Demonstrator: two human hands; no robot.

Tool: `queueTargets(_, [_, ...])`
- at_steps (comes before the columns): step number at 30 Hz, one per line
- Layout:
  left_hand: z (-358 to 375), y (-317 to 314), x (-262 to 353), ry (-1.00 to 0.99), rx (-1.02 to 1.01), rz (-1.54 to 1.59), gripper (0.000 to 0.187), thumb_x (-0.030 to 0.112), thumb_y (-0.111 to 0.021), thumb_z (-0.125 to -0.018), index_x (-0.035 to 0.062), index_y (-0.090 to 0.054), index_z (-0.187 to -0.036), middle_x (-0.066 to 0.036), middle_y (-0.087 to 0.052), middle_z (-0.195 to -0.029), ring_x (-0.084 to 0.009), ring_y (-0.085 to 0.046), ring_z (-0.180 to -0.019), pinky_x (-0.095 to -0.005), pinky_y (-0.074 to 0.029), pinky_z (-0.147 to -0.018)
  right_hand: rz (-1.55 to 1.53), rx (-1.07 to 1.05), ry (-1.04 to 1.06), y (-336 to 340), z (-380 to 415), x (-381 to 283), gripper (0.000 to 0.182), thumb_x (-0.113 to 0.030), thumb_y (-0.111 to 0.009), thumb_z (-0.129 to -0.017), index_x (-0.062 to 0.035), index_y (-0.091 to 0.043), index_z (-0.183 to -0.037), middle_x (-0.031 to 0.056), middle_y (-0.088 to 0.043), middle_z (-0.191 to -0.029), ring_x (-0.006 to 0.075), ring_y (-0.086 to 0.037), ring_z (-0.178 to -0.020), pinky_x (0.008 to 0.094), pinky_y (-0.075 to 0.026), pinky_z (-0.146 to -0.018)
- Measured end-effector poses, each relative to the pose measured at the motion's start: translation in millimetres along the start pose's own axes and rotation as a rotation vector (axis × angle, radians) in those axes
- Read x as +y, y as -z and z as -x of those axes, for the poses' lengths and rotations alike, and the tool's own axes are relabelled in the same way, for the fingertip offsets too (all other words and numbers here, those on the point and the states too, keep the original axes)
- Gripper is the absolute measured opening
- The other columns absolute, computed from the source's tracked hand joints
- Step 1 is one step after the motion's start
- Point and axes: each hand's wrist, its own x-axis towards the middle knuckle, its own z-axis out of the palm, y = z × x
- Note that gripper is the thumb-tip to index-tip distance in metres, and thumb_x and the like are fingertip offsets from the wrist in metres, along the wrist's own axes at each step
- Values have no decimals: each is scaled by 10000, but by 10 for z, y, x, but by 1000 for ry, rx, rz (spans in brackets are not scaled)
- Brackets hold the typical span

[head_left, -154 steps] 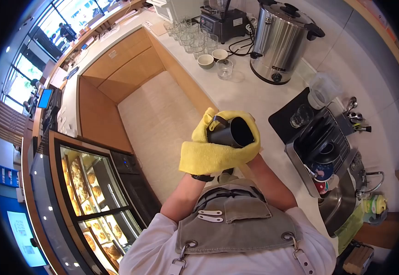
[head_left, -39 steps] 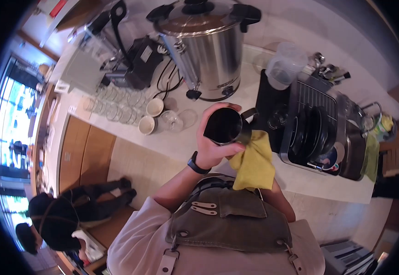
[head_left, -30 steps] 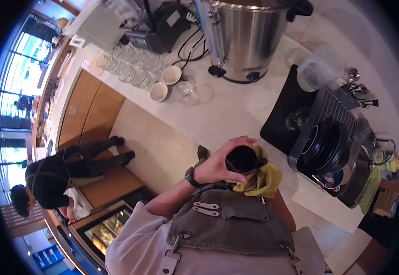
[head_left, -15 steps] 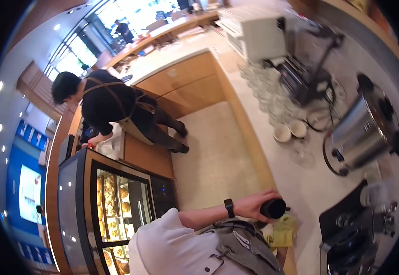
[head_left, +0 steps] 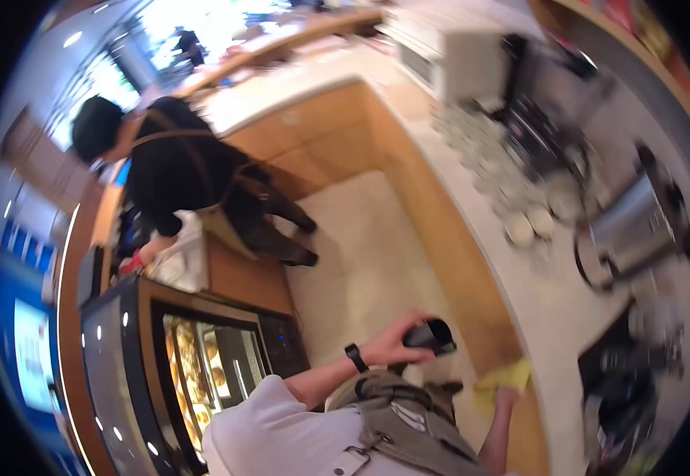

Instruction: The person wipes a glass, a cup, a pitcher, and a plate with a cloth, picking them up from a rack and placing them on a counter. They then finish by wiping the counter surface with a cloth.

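Note:
My left hand (head_left: 396,339), with a black watch on the wrist, is closed around a black pitcher (head_left: 432,336). The pitcher is tilted, its dark round end facing the counter side, and it hangs over the floor in front of my apron. Lower right, my right hand (head_left: 506,394) grips a yellow cloth (head_left: 511,376) beside the counter's front edge. Blur hides its finger details. The cloth bunches above the fingers and spreads to the left.
On the counter (head_left: 511,293) at right stand a steel urn (head_left: 634,226), white cups (head_left: 529,227), rows of glasses (head_left: 480,163) and black equipment (head_left: 622,397). A co-worker (head_left: 178,166) bends over the left counter behind a lit pastry case (head_left: 202,365).
My left hand has moved left, away from the counter edge, with the pitcher turned in it. My right hand and the cloth show more plainly. The whole view has shifted.

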Motion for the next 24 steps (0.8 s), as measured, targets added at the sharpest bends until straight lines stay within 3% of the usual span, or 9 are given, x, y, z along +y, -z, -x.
queueTargets(1, [15,-6,-71,172,-7,98,734,378,-865,-780,35,-545,-1345,-116,-638,-1174,-206,-594,-1106,-353,-482,-959,-14,-55,-157,231,61,-454,388,-307,-521,-972,-16,-634,-1202,168,-689,-1176,331,-660,-1065,444,-513,-915])
queueTargets(3, [-48,-55,-211,369,-14,382,725,386,-846,-809,-4,-546,-1342,-76,-637,-1202,-158,-602,-1066,-316,-494,-935,-157,141,-123,861,346,-1576,380,-288,-539,-969,-51,-589,-1262,168,-692,-1087,321,-675,-998,434,-534,-864])
queueTargets(4, [-99,-123,-361,398,20,368,718,383,-821,-839,-22,-528,-1354,-72,-656,-1158,-145,-619,-1023,-300,-504,-910,133,362,247,535,77,-960,473,-296,-549,-973,-57,-517,-1380,174,-614,-1318,326,-596,-1213,426,-477,-1015])
queueTargets(5, [-145,-193,-331,378,24,368,619,337,-802,-858,-11,-550,-1304,-64,-662,-1115,-137,-624,-987,-294,-507,-875,-25,440,138,558,244,-1218,337,-235,-575,-931,-40,-612,-1204,182,-708,-1050,366,-688,-937,471,-547,-822])
queueTargets(6, [-164,-288,-298,358,21,364,521,291,-783,-878,1,-572,-1255,-57,-669,-1072,-129,-629,-951,-289,-511,-839,-106,229,-164,726,462,-1487,283,-223,-590,-911,-21,-661,-1096,191,-717,-1001,370,-696,-924,475,-542,-837])
queueTargets(7, [-198,-376,-355,363,2,396,440,247,-761,-892,16,-583,-1222,-55,-659,-1066,-119,-628,-916,-281,-510,-801,101,200,-177,336,409,-1121,259,-211,-593,-892,-11,-687,-1026,203,-717,-975,377,-695,-923,482,-537,-839])
queueTargets(11, [-187,-780,-259,500,-161,575,403,281,-670,-967,49,-549,-1273,-71,-635,-1088,-167,-658,-965,-383,-603,-818,192,188,-208,269,926,-1519,271,-255,-606,-861,-47,-711,-1000,166,-731,-973,334,-711,-918,473,-546,-797])
queueTargets(17, [12,-1399,86,612,-369,488,437,416,-587,-1000,72,-558,-1266,-83,-658,-1130,-217,-668,-1019,-494,-580,-901,142,67,-306,335,1634,-1740,229,-245,-647,-829,-63,-712,-950,161,-729,-900,340,-716,-861,461,-565,-741])
queueTargets(24, [48,-2044,-582,861,-614,628,317,269,-604,-936,96,-566,-1198,-92,-631,-1102,-230,-626,-1079,-525,-523,-982,112,7,-385,131,2978,-1390,222,-211,-629,-843,-47,-682,-982,163,-714,-860,327,-725,-826,446,-568,-688])
